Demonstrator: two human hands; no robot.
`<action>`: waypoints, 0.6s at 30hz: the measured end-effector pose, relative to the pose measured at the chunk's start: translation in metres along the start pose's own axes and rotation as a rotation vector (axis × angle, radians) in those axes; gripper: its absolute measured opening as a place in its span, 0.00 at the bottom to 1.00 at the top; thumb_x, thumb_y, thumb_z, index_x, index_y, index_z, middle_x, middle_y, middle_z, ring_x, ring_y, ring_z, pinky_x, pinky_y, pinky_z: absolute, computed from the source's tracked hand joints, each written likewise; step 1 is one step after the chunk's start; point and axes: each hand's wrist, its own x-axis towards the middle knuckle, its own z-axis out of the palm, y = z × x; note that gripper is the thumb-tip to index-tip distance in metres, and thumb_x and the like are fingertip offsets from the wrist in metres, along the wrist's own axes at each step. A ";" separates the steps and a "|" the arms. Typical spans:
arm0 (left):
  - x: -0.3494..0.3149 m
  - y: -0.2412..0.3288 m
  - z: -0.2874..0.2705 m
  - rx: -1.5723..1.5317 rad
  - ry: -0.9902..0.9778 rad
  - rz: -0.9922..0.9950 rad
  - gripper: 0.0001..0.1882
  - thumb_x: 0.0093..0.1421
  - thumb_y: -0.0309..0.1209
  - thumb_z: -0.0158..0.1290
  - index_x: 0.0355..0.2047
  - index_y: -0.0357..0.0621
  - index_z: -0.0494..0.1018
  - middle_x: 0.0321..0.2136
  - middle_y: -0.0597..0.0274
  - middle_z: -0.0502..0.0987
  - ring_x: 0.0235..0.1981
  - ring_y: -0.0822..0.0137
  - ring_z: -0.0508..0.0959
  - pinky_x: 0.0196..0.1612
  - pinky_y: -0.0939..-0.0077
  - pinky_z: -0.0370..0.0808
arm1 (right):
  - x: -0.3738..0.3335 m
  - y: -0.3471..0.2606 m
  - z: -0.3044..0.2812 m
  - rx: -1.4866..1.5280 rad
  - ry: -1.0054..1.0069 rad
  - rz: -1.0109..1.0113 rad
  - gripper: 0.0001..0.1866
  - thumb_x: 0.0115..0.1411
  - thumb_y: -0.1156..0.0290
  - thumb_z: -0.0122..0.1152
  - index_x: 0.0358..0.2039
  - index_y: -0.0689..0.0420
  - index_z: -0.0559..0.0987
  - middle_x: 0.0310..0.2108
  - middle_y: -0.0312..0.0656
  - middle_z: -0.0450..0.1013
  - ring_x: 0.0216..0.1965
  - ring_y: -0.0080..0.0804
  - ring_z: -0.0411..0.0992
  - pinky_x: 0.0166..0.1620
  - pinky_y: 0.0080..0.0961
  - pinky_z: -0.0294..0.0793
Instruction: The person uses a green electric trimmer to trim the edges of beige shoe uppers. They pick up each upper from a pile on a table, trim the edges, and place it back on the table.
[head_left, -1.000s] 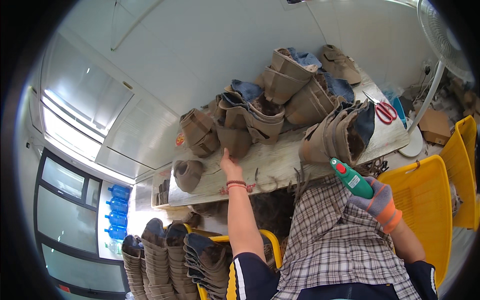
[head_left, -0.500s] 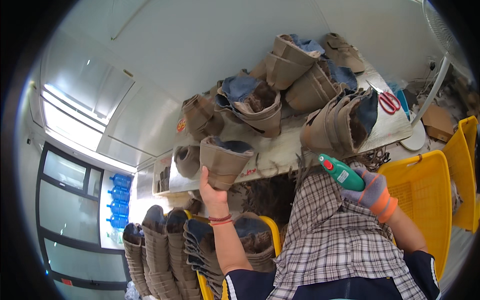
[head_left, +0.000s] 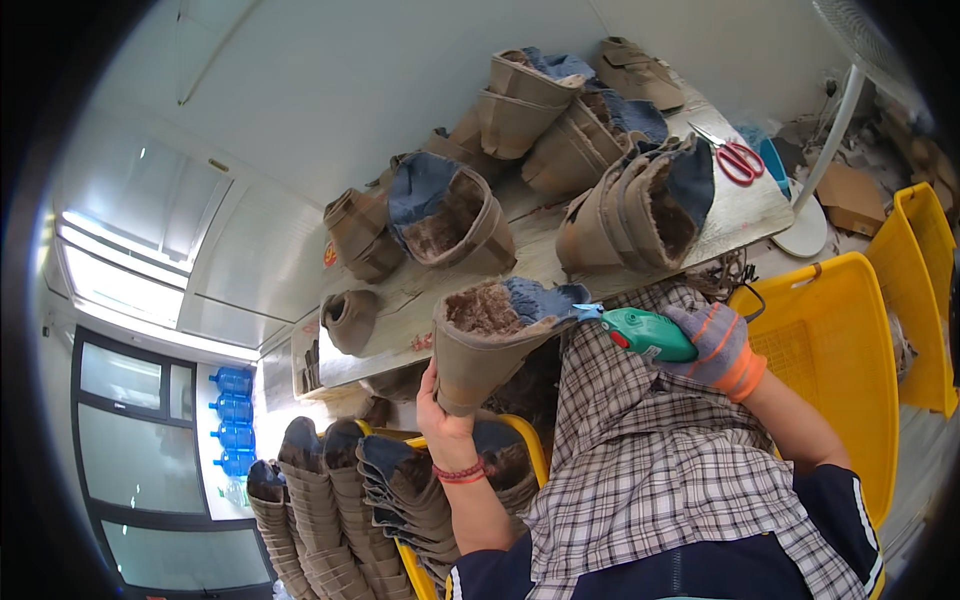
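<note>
My bare left hand grips a brown boot upper from below, fingers partly hidden behind it. The upper is tilted, its opening facing up with brown fleece and a blue lining flap showing. In my right hand, in a grey and orange glove, is a green pair of electric scissors with a red button. Its small blue blades reach the right edge of the blue lining; whether they are cutting is too small to tell.
More boot uppers stand stacked on the worn table, with red-handled scissors near its right end. Tall stacks of uppers rise at the lower left. Yellow crates and a white fan are at the right.
My left hand has brought the boot upper rightward and tilted its opening toward the electric scissors. The tool has swung so its blades meet the lining's edge. The whole view has shifted somewhat.
</note>
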 end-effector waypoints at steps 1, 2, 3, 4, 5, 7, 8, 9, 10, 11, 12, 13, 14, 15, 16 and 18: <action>0.003 0.000 -0.005 -0.040 -0.031 -0.047 0.18 0.66 0.29 0.37 0.51 0.35 0.69 0.50 0.47 0.73 0.52 0.49 0.73 0.55 0.49 0.69 | -0.003 0.002 -0.001 0.001 0.015 -0.002 0.36 0.37 0.54 0.75 0.45 0.61 0.75 0.19 0.38 0.71 0.21 0.37 0.69 0.27 0.32 0.68; 0.005 -0.001 -0.005 -0.082 -0.066 -0.091 0.18 0.65 0.29 0.37 0.51 0.35 0.69 0.50 0.46 0.73 0.52 0.49 0.73 0.55 0.49 0.69 | -0.005 0.004 -0.001 -0.002 0.007 0.007 0.36 0.37 0.54 0.75 0.45 0.61 0.75 0.19 0.38 0.71 0.21 0.37 0.69 0.27 0.32 0.69; 0.006 -0.003 -0.004 -0.054 -0.073 -0.088 0.18 0.66 0.29 0.37 0.51 0.35 0.69 0.50 0.46 0.73 0.52 0.48 0.73 0.55 0.49 0.69 | -0.008 0.006 -0.002 -0.003 -0.001 0.016 0.36 0.37 0.54 0.75 0.45 0.61 0.75 0.19 0.38 0.71 0.21 0.38 0.69 0.28 0.32 0.69; 0.006 -0.006 -0.004 -0.027 -0.079 -0.084 0.18 0.66 0.29 0.37 0.51 0.34 0.69 0.50 0.46 0.73 0.52 0.48 0.73 0.56 0.49 0.69 | -0.009 0.007 -0.002 -0.004 -0.009 0.024 0.36 0.37 0.53 0.75 0.45 0.60 0.75 0.19 0.37 0.71 0.21 0.38 0.69 0.28 0.32 0.69; 0.005 -0.008 -0.002 0.001 -0.086 -0.077 0.18 0.66 0.29 0.37 0.51 0.34 0.69 0.50 0.46 0.73 0.52 0.48 0.73 0.56 0.49 0.69 | -0.010 0.008 -0.002 -0.006 -0.016 0.030 0.36 0.37 0.53 0.75 0.45 0.60 0.75 0.19 0.38 0.71 0.21 0.38 0.69 0.28 0.32 0.69; 0.006 -0.012 0.001 -0.025 -0.053 -0.081 0.18 0.66 0.29 0.37 0.51 0.34 0.69 0.50 0.46 0.73 0.51 0.48 0.73 0.55 0.49 0.69 | -0.010 0.009 -0.001 -0.008 -0.032 0.040 0.36 0.37 0.53 0.75 0.45 0.60 0.75 0.19 0.38 0.71 0.21 0.38 0.69 0.28 0.33 0.69; 0.006 -0.014 0.002 -0.037 -0.035 -0.080 0.18 0.66 0.29 0.37 0.51 0.34 0.69 0.50 0.46 0.73 0.51 0.48 0.73 0.55 0.49 0.70 | -0.011 0.011 0.001 0.007 -0.015 0.022 0.36 0.37 0.53 0.75 0.45 0.60 0.75 0.18 0.38 0.70 0.21 0.38 0.69 0.28 0.33 0.69; 0.005 -0.017 0.002 -0.027 -0.054 -0.070 0.18 0.66 0.29 0.37 0.51 0.34 0.69 0.50 0.46 0.73 0.51 0.48 0.73 0.55 0.49 0.70 | -0.011 0.013 0.004 0.023 0.002 0.005 0.36 0.37 0.53 0.75 0.45 0.60 0.75 0.18 0.38 0.70 0.20 0.38 0.69 0.27 0.32 0.69; 0.005 -0.020 0.001 -0.018 -0.072 -0.060 0.18 0.66 0.29 0.37 0.51 0.35 0.69 0.50 0.46 0.73 0.52 0.48 0.73 0.55 0.48 0.70 | -0.011 0.014 0.006 0.038 0.018 -0.013 0.36 0.37 0.53 0.75 0.44 0.60 0.75 0.18 0.37 0.70 0.20 0.38 0.69 0.27 0.32 0.69; 0.004 -0.021 0.000 -0.011 -0.090 -0.049 0.18 0.66 0.29 0.37 0.51 0.35 0.69 0.50 0.46 0.73 0.52 0.48 0.72 0.55 0.48 0.70 | -0.010 0.013 0.006 0.043 0.007 -0.017 0.36 0.37 0.53 0.75 0.44 0.60 0.75 0.18 0.37 0.70 0.19 0.38 0.69 0.27 0.32 0.69; 0.005 -0.021 0.000 0.014 -0.034 -0.026 0.18 0.66 0.29 0.37 0.51 0.35 0.69 0.50 0.46 0.73 0.52 0.48 0.72 0.54 0.47 0.70 | -0.008 0.011 0.005 0.047 -0.005 -0.022 0.35 0.37 0.53 0.75 0.44 0.60 0.75 0.17 0.37 0.70 0.19 0.38 0.69 0.26 0.32 0.69; 0.006 -0.022 0.001 0.038 0.021 -0.002 0.18 0.66 0.29 0.37 0.52 0.36 0.69 0.50 0.46 0.73 0.52 0.48 0.72 0.54 0.47 0.70 | -0.006 0.010 0.004 0.051 -0.017 -0.027 0.35 0.36 0.53 0.75 0.43 0.59 0.76 0.17 0.37 0.70 0.18 0.37 0.69 0.26 0.32 0.69; 0.008 -0.022 0.001 0.063 0.076 0.019 0.18 0.66 0.28 0.37 0.52 0.36 0.69 0.50 0.46 0.73 0.52 0.48 0.72 0.54 0.47 0.70 | -0.005 0.009 0.004 0.054 0.004 -0.044 0.35 0.36 0.53 0.75 0.43 0.59 0.76 0.16 0.37 0.69 0.18 0.37 0.68 0.25 0.32 0.68; 0.008 -0.022 -0.001 0.050 0.050 -0.006 0.18 0.66 0.29 0.37 0.52 0.36 0.69 0.50 0.46 0.73 0.52 0.48 0.72 0.54 0.47 0.70 | -0.005 0.007 0.005 0.057 0.025 -0.062 0.35 0.36 0.53 0.76 0.43 0.59 0.76 0.16 0.36 0.69 0.17 0.36 0.68 0.25 0.31 0.68; 0.007 -0.023 -0.004 0.037 0.024 -0.031 0.18 0.66 0.29 0.37 0.52 0.37 0.69 0.50 0.47 0.73 0.52 0.48 0.72 0.53 0.47 0.70 | -0.004 0.006 0.005 0.060 0.046 -0.080 0.35 0.36 0.53 0.76 0.43 0.58 0.76 0.16 0.36 0.69 0.17 0.35 0.68 0.24 0.31 0.68; 0.004 -0.026 -0.002 -0.009 -0.032 -0.091 0.18 0.66 0.29 0.38 0.52 0.37 0.69 0.50 0.47 0.73 0.52 0.48 0.72 0.54 0.47 0.70 | 0.000 0.004 0.004 0.082 0.069 -0.099 0.34 0.36 0.53 0.76 0.43 0.58 0.76 0.15 0.35 0.68 0.16 0.34 0.67 0.23 0.30 0.67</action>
